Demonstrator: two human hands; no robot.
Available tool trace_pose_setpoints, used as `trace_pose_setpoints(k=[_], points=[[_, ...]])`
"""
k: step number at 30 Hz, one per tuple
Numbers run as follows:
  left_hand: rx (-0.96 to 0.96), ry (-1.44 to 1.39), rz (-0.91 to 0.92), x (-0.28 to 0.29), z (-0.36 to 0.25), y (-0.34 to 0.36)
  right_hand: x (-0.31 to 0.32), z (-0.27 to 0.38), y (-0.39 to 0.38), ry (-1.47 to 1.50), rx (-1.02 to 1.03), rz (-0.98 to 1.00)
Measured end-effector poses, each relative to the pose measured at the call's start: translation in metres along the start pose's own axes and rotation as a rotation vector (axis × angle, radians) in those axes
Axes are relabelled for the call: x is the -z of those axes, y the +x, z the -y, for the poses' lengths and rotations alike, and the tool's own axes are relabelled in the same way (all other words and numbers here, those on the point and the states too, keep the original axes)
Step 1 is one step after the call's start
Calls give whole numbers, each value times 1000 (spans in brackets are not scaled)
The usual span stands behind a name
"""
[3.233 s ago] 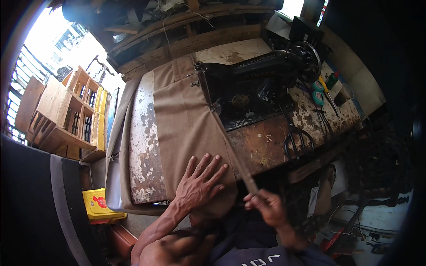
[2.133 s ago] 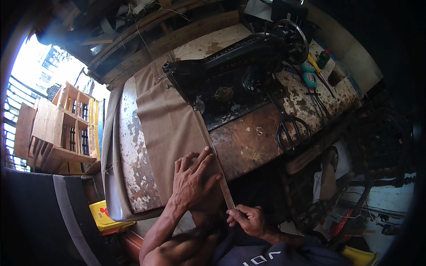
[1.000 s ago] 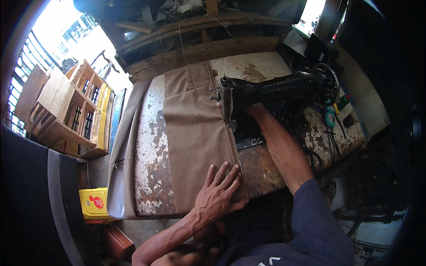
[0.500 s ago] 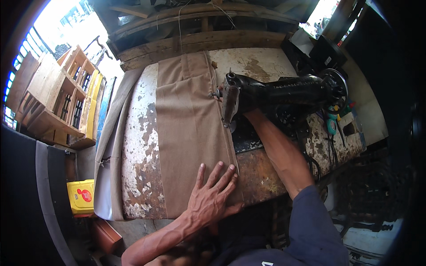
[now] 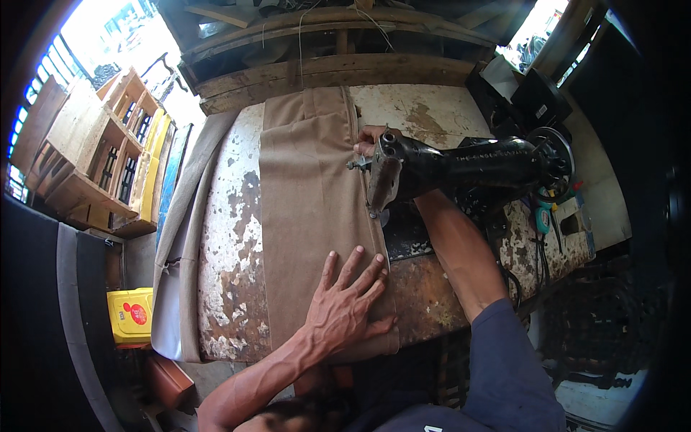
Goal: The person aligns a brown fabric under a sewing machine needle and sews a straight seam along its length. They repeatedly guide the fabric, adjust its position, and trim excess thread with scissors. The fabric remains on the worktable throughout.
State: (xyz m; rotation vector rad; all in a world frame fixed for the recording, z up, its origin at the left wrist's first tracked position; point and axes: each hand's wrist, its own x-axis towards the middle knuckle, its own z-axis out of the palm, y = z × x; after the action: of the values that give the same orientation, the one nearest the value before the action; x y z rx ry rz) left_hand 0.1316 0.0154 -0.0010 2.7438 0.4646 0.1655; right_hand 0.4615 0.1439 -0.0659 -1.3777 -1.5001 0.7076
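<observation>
A long piece of brown trouser cloth (image 5: pixel 309 194) lies lengthwise over the worn sewing table, its right edge running under the head of a black sewing machine (image 5: pixel 461 167). My left hand (image 5: pixel 345 302) rests flat on the near part of the cloth, fingers spread close to that edge. My right forearm reaches under the machine's arm. Past the machine's head, the fingers of my right hand (image 5: pixel 368 140) show, bent at the far part of the cloth's edge; the rest of that hand is hidden. The needle area is mostly covered by the machine's head.
Another brown cloth piece (image 5: pixel 188 259) hangs over the table's left edge. A wooden shelf crate (image 5: pixel 108 155) and a yellow container (image 5: pixel 131 317) stand at left. By the handwheel (image 5: pixel 553 164) lies a teal-handled tool (image 5: pixel 542 219). Wooden boards (image 5: pixel 345 70) border the table's far side.
My right hand's fingers have come into sight beyond the machine's head, at the cloth's edge. My left hand stays flat on the cloth, slightly farther forward. The whole view has shifted a little.
</observation>
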Motion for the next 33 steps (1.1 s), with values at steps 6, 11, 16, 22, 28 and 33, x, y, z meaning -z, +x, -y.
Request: trace_pose_setpoints(k=[6,11,16,22,28,33], points=[[-15,1,-8,0,14,15,6,32,23,-421,-230,-46],[-19,4,1,1,27,25,0,38,38,-563,-337,-118],[-21,-14,-38,1,38,34,1,27,53,-625,-361,-145],[15,-30,-101,0,48,44,8,26,68,-608,-392,-128],[10,-8,-140,1,56,54,9,24,81,-651,-414,-137],[-5,-14,-219,0,61,60,11,17,93,-655,-410,-136]])
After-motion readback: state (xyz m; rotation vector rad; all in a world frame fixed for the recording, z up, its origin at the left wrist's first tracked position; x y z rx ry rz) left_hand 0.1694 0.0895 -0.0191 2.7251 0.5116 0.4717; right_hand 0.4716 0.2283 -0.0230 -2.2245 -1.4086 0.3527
